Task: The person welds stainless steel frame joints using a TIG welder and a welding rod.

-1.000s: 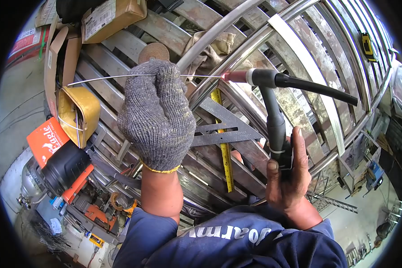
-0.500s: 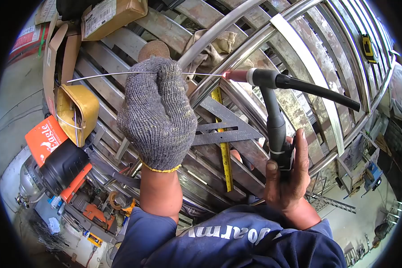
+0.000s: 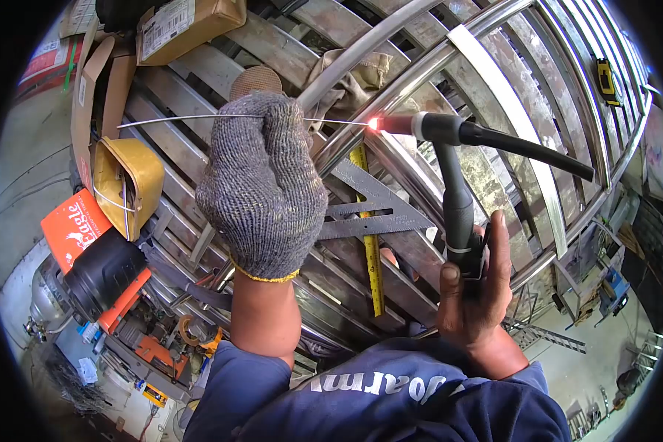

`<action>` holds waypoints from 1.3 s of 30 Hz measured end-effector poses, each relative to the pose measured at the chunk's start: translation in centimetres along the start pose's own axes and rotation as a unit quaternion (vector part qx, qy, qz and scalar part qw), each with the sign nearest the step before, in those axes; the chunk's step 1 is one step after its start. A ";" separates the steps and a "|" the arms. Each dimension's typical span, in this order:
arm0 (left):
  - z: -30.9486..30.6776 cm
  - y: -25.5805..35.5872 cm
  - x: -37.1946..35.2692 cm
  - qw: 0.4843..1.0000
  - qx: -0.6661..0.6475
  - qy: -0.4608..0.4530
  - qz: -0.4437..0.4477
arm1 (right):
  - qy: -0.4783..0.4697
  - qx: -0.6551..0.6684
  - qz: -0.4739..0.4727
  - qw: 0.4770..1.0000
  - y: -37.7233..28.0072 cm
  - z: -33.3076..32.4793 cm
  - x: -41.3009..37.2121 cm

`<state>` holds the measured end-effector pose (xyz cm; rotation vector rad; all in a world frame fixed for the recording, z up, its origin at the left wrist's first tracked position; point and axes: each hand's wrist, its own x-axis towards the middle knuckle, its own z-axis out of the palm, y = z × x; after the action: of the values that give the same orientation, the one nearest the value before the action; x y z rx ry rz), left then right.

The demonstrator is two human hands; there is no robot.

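My left hand, in a grey knitted glove with a yellow hem, is closed around a thin welding rod. The rod runs out to both sides, its right end reaching a polished metal tube. In my bare right hand is the black handle of a TIG welding torch, with one finger and the thumb extended along it. An orange-white glow shows at the torch nozzle, where rod and tube meet. Below that spot lie a metal set square and a yellow measuring tape blade.
Slatted metal bars form the work surface, with a crumpled cloth on them. At left stand a yellow container, an orange box and a cardboard box. A tape measure rests at upper right.
The glow at the torch nozzle has become brighter and larger. My left hand and the rod have shifted slightly to the right; the torch has moved slightly right too.
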<state>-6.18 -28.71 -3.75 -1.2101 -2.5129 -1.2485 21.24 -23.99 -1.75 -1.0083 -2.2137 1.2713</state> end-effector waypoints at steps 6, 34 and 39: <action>0.0 0.0 0.1 1.000 0.009 0.006 0.015 | 0.010 -0.056 -0.047 0.997 0.0 -0.1 0.7; -0.2 0.2 0.3 0.998 0.041 -0.001 0.045 | 0.007 -0.044 -0.031 0.999 -0.4 0.3 0.7; -0.3 0.0 0.5 0.995 0.059 -0.007 0.076 | -0.005 -0.094 -0.041 0.995 -0.2 0.1 0.7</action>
<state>-6.57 -28.67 -3.33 -1.3562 -2.4139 -1.0461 20.64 -23.59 -1.61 -0.9676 -2.3905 1.0502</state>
